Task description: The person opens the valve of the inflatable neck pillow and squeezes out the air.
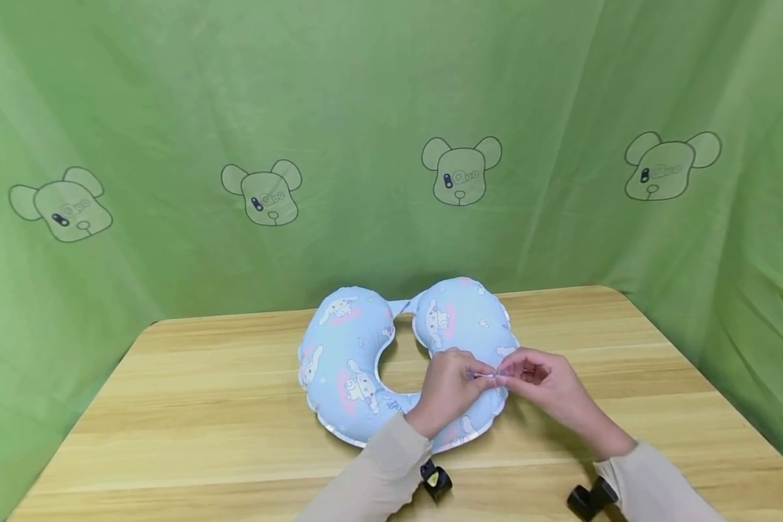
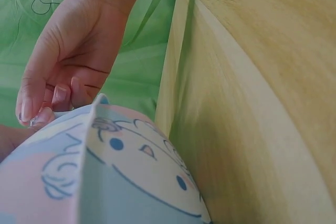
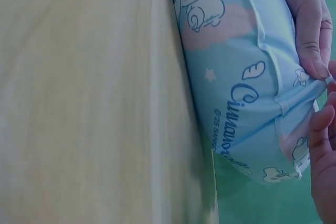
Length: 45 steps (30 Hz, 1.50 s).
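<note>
Left hand point(image 1: 450, 380) and right hand point(image 1: 557, 383) pinch the pillow point(image 1: 346, 362).

The neck pillow point(image 1: 355, 351) is pale blue with white cartoon figures and pink patches, my sleeves point(image 1: 380, 475) beige, the table point(image 1: 202, 406) yellowish wood-grained, the curtain point(image 1: 365, 94) green with outlined animal heads

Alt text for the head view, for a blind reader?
The left hand and right hand pinch a tiny piece at the right side of a blue neck pillow on a wooden table. Behind is a green curtain with four cartoon heads.
</note>
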Motion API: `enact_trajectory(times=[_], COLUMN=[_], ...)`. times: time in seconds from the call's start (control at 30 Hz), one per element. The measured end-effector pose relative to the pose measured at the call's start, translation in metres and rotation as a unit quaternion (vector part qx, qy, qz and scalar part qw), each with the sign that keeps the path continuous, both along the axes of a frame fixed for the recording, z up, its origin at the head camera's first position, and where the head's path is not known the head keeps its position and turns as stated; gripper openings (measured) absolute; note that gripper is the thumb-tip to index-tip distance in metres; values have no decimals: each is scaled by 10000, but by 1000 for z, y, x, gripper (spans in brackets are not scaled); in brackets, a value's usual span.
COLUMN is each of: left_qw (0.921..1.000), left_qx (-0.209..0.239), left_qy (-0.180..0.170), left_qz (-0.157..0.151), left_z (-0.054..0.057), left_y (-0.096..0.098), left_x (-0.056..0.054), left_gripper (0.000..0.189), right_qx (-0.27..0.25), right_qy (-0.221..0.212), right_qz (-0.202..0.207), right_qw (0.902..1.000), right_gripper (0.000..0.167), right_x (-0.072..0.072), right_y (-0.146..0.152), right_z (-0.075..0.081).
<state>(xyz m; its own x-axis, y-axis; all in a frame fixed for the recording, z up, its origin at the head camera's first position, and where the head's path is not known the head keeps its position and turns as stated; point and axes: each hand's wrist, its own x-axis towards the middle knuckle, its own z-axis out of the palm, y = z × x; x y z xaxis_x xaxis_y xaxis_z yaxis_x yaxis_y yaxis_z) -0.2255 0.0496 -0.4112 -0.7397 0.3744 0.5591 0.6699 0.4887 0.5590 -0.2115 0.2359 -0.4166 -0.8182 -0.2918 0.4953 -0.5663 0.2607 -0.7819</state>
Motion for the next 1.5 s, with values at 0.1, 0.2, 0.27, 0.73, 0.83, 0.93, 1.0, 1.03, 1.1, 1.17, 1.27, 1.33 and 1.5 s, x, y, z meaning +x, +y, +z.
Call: enact_trajectory(times=[0.1,0.2,0.27,0.73,0.83,0.93,1.0,1.03,1.1,1.17,1.27,1.33,1.5], left_qw=[10000,10000,10000,9998,9999,10000,10000,10000,10000,10000,10000,9999,9999], left_qx=[18,28,-13,-20,-38,-27,-22,-9,4,11,-2,8,47], left_qy=[-39,-15,29,215,148,80,39,9,-34,-69,-91,-118,-150], left_qz=[-54,-88,-63,-30,-29,-37,-22,-19,-14,1,13,4,-30], left_z=[-1,-1,-2,0,0,0,0,0,0,1,1,1,1], left_y=[1,1,1,0,0,0,-1,-1,0,0,0,0,1], left_x=[0,-1,-1,-2,-1,-1,-1,0,0,0,0,0,0], left_gripper=[11,11,11,10,9,9,9,10,10,10,10,10,11], right_qx=[34,76,92,-313,-351,-419,-478,-508,-558,-594,-661,-713,-797], right_qy=[-155,-172,-178,-879,-891,-881,-898,-906,-940,-987,-1059,-1146,-1378], right_qz=[15,49,64,528,506,482,486,495,502,540,696,850,1176], right_qw=[9999,9998,9998,9942,9941,9941,9936,9934,9927,9919,9897,9872,9802], right_gripper=[15,14,14,14,13,12,12,12,12,13,14,16,21], right_x=[0,1,1,-5,-5,-5,-5,-5,-4,-4,-4,-5,-7], right_y=[3,4,4,9,8,6,5,4,4,4,5,7,10], right_z=[0,2,3,-2,-2,-3,-3,-3,-2,-2,-1,-1,-2])
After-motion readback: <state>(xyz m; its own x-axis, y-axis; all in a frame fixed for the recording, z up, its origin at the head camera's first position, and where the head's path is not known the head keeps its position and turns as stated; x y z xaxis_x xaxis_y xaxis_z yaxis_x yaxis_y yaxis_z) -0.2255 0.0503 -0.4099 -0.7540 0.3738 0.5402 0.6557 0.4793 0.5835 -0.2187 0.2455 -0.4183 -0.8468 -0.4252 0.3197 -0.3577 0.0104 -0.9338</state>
